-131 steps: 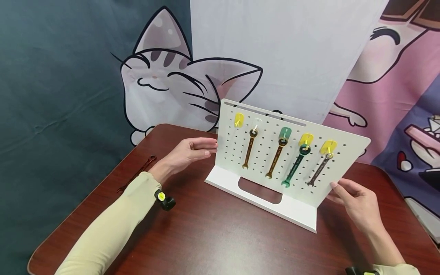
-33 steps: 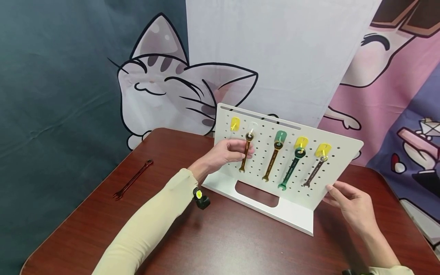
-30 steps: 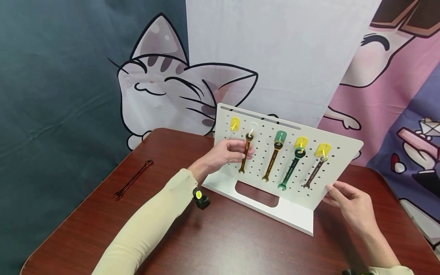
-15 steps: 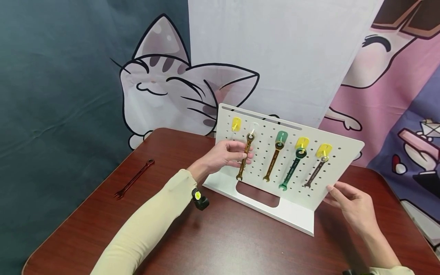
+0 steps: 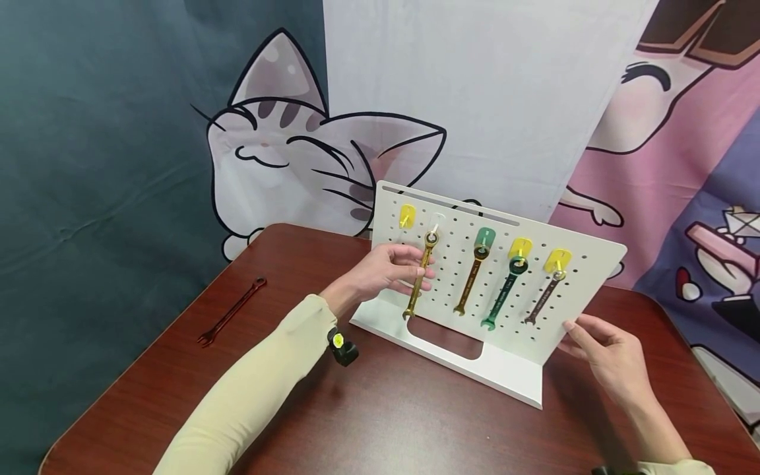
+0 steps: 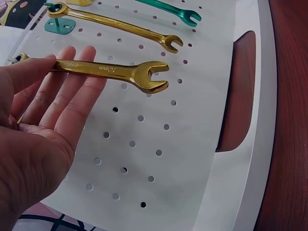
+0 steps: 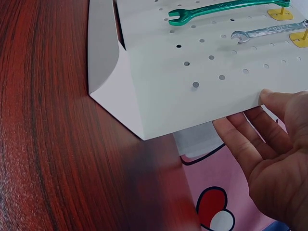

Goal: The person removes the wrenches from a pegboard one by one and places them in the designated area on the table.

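My left hand (image 5: pixel 380 272) pinches a gold combination wrench (image 5: pixel 413 297) between thumb and fingers, near the left of the white pegboard (image 5: pixel 594 260). The wrench's ring end is still at the clear hook (image 5: pixel 438 220), while its open-jawed end tilts out from the board. In the left wrist view the wrench (image 6: pixel 113 71) lies across the fingertips, its ring end partly hidden by the thumb. At the board's right edge, my right hand (image 5: pixel 617 353) grips it, thumb in front and fingers behind. The right wrist view shows the thumb (image 7: pixel 274 100) on the board's face.
Another gold wrench (image 5: pixel 471 284), a green wrench (image 5: pixel 503 295) and a silver wrench (image 5: pixel 543 301) hang from hooks further right. A yellow hook (image 5: pixel 407 215) at far left bears nothing. A dark red wrench (image 5: pixel 231 311) lies on the wooden table (image 5: pixel 380 422).
My left hand has gone from the board's left edge to the gold wrench and taken hold of it. The wrench's lower end has swung outward and down. The right hand keeps its grip.
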`<state>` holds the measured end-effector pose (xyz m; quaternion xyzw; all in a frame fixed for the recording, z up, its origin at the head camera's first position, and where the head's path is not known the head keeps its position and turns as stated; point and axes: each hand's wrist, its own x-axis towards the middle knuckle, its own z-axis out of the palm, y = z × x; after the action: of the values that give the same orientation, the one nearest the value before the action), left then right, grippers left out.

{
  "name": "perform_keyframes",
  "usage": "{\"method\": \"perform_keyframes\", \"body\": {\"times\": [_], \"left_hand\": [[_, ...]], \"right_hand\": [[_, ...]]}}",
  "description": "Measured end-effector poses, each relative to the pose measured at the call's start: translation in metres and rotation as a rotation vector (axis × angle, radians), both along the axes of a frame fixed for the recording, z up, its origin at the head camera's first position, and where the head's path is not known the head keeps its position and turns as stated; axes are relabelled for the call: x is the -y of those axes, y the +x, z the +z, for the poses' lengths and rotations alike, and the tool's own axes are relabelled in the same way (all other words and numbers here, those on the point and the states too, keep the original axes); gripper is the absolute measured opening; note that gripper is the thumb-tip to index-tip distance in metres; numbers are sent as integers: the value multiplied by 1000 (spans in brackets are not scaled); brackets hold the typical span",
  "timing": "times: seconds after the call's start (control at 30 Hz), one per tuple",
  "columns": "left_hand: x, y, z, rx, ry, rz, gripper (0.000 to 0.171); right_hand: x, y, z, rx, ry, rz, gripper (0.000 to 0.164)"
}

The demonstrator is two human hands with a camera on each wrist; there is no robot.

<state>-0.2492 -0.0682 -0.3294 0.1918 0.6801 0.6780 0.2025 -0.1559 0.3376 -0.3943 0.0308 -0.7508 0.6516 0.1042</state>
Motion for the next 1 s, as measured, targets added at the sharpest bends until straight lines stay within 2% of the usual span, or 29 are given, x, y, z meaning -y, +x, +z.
{"method": "perform_keyframes", "body": {"times": [0.4,1.0], "left_hand": [[6,7,4,4,8,-20,36],[10,13,17,9,-2,-30,39]], "right_hand": [[1,2,0,3,32,1,20],[1,1,-1,-13,-7,3,22]]}}
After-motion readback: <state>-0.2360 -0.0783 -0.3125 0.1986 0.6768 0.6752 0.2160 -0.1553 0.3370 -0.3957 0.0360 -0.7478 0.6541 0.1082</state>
